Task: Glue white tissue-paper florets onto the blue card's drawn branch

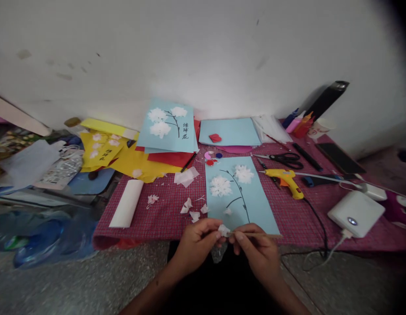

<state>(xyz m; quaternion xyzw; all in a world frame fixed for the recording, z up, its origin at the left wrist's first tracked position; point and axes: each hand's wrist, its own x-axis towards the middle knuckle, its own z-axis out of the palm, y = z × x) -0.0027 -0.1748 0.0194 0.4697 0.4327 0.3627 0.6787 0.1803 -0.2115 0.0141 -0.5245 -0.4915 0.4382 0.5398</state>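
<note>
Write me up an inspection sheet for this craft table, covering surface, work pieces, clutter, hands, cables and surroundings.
Surface: red checked tablecloth, largely covered.
Work pieces: light-blue sheet with a dark branch and two full white blossoms; white paper piece; thin stick.
Clutter: paper scraps left of the sheet; scissors and yellow glue gun to its right.
Hands: left hand pinches the paper piece; right hand holds the stick.
Cables: black cord from the glue gun; white cable plugged into a white box.
Surroundings: marked wall behind; clear plastic bottles at left; speckled floor.
</note>
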